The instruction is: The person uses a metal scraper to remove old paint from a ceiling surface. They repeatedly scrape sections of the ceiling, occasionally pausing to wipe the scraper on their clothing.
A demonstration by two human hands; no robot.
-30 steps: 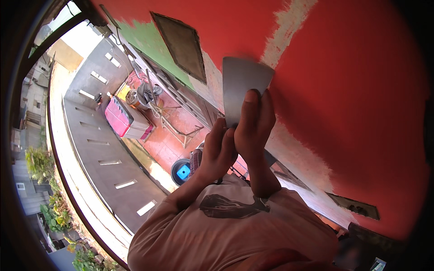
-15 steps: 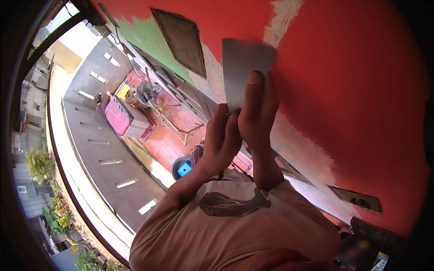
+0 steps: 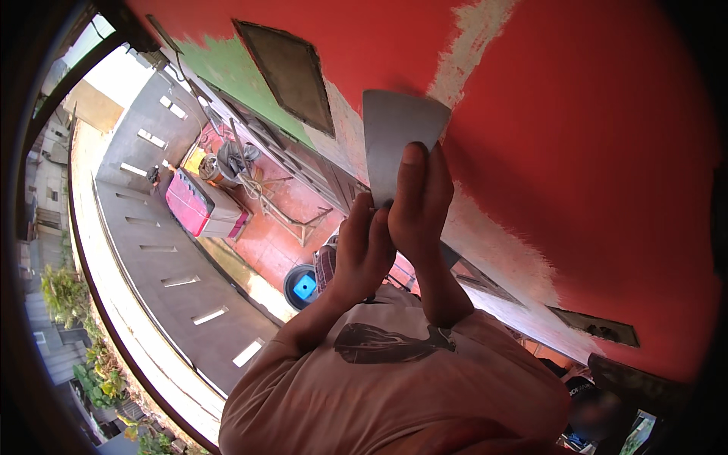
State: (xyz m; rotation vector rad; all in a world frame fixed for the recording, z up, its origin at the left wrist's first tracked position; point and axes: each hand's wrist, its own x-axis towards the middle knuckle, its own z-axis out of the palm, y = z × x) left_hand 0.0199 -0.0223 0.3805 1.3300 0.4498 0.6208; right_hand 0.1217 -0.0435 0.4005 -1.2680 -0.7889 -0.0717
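Observation:
A wide, flared grey scraper blade (image 3: 400, 129), like a large putty knife, is held up against the red wall (image 3: 591, 152). My right hand (image 3: 418, 201) grips its lower part, with the thumb laid flat along the blade. Just below and beside it, my left hand (image 3: 361, 246) is closed around the handle end, which the fingers hide. The blade's far edge lies close to a pale scraped-looking strip (image 3: 472, 49) in the red paint. Whether the edge touches the wall I cannot tell.
Framed wall openings (image 3: 290, 76) and a green patch (image 3: 227, 68) lie to the left. Below are a pink-topped box (image 3: 189, 203), a wooden stand (image 3: 284, 216) and a dark tub (image 3: 292, 287). A grey parapet (image 3: 152, 250) runs along the left. Another person (image 3: 588, 406) shows at lower right.
Both hands and the scraper have come down toward me and slightly left, away from the upper wall. The view has shifted a little, and more of the person at lower right shows.

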